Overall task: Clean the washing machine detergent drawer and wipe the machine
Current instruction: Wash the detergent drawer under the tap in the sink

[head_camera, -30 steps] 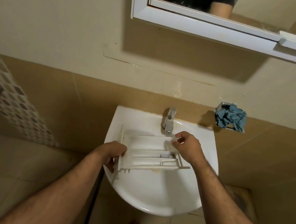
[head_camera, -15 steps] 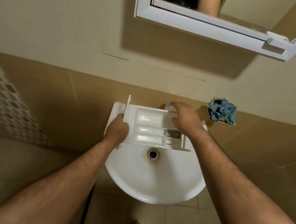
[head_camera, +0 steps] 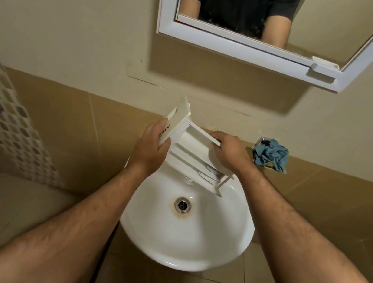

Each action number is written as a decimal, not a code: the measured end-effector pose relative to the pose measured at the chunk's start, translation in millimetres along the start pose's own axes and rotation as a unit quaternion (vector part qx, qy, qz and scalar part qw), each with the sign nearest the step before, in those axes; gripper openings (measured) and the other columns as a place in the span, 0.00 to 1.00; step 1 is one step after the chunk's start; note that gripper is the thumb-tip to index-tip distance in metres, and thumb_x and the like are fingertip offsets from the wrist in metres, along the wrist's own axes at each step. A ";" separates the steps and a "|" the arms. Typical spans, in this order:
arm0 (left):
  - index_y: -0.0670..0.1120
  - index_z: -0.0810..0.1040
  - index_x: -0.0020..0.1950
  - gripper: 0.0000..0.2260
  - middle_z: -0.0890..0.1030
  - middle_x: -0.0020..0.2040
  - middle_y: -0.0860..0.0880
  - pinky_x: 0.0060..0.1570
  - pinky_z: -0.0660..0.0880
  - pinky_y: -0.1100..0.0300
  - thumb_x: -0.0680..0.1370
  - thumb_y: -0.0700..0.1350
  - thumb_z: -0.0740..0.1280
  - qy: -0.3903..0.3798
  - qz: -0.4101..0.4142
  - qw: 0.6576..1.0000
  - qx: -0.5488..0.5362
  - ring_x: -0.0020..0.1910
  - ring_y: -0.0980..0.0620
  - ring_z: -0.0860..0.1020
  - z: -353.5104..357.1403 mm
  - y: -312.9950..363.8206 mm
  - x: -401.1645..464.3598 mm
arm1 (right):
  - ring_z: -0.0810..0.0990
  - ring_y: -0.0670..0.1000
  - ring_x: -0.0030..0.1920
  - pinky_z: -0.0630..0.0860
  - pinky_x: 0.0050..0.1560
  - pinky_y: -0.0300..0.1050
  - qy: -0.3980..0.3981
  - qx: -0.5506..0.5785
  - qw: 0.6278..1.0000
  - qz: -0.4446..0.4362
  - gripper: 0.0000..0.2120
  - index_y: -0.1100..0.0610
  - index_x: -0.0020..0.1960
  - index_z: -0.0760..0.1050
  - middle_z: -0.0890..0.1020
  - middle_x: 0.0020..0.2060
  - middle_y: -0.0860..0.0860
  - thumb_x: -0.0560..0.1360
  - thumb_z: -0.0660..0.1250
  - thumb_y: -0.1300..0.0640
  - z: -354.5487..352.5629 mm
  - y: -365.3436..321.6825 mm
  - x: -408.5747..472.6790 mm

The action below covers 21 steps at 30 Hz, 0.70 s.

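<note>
Fingers of both hands, left hand (head_camera: 152,144) and right hand (head_camera: 227,154), grip the detergent drawer (head_camera: 189,146) (tilted) above the sink (head_camera: 187,251).

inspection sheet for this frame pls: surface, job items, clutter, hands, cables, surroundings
Surface: white sink, basin bare, rust-coloured stain round the drain.
Job's things: detergent drawer held tilted over the sink, front panel raised at left, far end low at right.
Clutter: blue cloth bunched in a wall holder right of the sink.
Grippers: left hand grips the drawer's front panel; right hand grips its rear part.
Cables: dark line running down below the sink's left edge, cannot tell what.
Surroundings: mirror above, beige tiled wall, tiled floor.
</note>
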<state>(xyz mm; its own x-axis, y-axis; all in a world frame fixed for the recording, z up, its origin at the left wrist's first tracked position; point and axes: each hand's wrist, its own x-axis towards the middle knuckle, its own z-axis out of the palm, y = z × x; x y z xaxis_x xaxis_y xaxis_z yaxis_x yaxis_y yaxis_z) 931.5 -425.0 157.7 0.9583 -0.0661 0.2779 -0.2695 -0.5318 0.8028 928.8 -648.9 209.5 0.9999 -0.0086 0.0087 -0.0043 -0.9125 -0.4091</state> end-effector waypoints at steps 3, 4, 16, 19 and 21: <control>0.46 0.65 0.74 0.32 0.69 0.72 0.45 0.65 0.65 0.57 0.76 0.63 0.61 0.103 -0.022 0.994 -0.007 0.70 0.50 0.67 3.8 -4.6 -21.3 | 0.79 0.51 0.48 0.69 0.44 0.43 0.043 0.037 0.998 0.000 0.15 0.48 0.58 0.79 0.84 0.49 0.47 0.78 0.60 0.61 -7.5 7.3 -5.5; 0.44 0.65 0.74 0.33 0.68 0.72 0.44 0.65 0.64 0.58 0.76 0.64 0.60 0.149 -0.042 0.987 -0.038 0.70 0.50 0.67 6.5 -6.0 -32.2 | 0.79 0.52 0.48 0.69 0.44 0.43 0.058 0.050 0.997 0.000 0.15 0.48 0.57 0.79 0.84 0.48 0.48 0.78 0.59 0.62 -11.1 9.6 -7.2; 0.48 0.74 0.43 0.14 0.82 0.44 0.50 0.50 0.78 0.46 0.72 0.59 0.66 -0.061 -0.125 0.980 -0.145 0.48 0.49 0.81 39.9 49.1 -39.3 | 0.79 0.51 0.48 0.75 0.47 0.44 0.169 0.166 0.969 -0.073 0.19 0.52 0.57 0.80 0.83 0.48 0.48 0.73 0.59 0.68 -50.9 2.8 -40.0; 0.50 0.77 0.46 0.07 0.83 0.42 0.51 0.49 0.78 0.50 0.77 0.53 0.68 -0.036 -0.099 0.984 -0.146 0.46 0.52 0.82 36.9 63.0 -31.6 | 0.78 0.49 0.48 0.74 0.47 0.40 0.201 0.175 0.961 -0.077 0.20 0.52 0.58 0.80 0.82 0.47 0.47 0.73 0.60 0.68 -58.9 2.0 -44.1; 0.53 0.77 0.46 0.02 0.83 0.43 0.52 0.50 0.79 0.51 0.78 0.50 0.67 -0.028 -0.078 0.985 -0.153 0.46 0.53 0.82 34.1 71.0 -27.1 | 0.76 0.47 0.46 0.69 0.42 0.30 0.220 0.161 0.959 -0.081 0.20 0.53 0.59 0.80 0.80 0.45 0.45 0.74 0.60 0.69 -65.2 2.0 -45.6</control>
<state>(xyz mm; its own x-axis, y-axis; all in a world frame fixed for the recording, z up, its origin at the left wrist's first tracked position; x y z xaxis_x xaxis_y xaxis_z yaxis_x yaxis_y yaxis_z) 889.6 -489.7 189.2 0.9918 -0.0549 0.1155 -0.1259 -0.2597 0.9575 882.4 -677.1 267.8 0.8854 -0.1144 0.4506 0.2245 -0.7436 -0.6298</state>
